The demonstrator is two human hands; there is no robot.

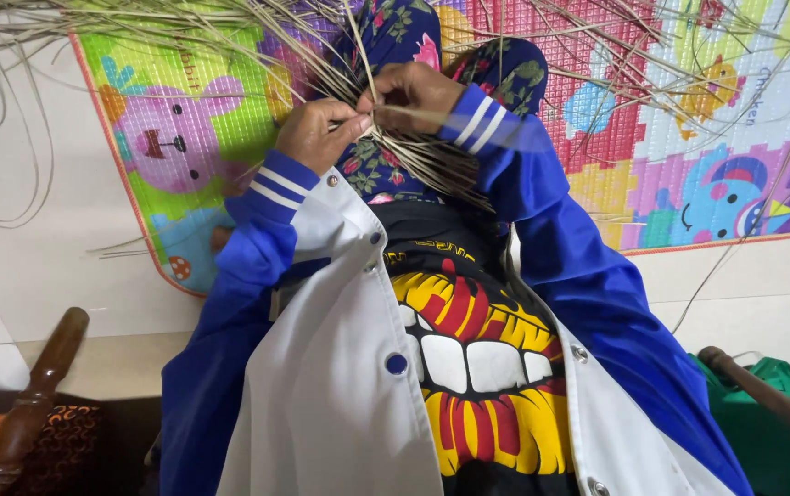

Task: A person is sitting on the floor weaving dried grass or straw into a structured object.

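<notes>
Lighting is bright, even and diffuse, with soft shadows only and no harsh glare on the pale floor tiles [9, 184]. Slight motion blur shows at the right hand [418, 92] near top centre. Wide-angle distortion bends lines towards the frame edges.

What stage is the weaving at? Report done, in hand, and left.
Done: a small patch of pale strips looks interlaced in the lap, below the hands. In hand: the left hand and right hand pinch strips together at that patch. Left: most of it, judging by the many long loose strands fanning out unwoven over the colourful play mat.
</notes>
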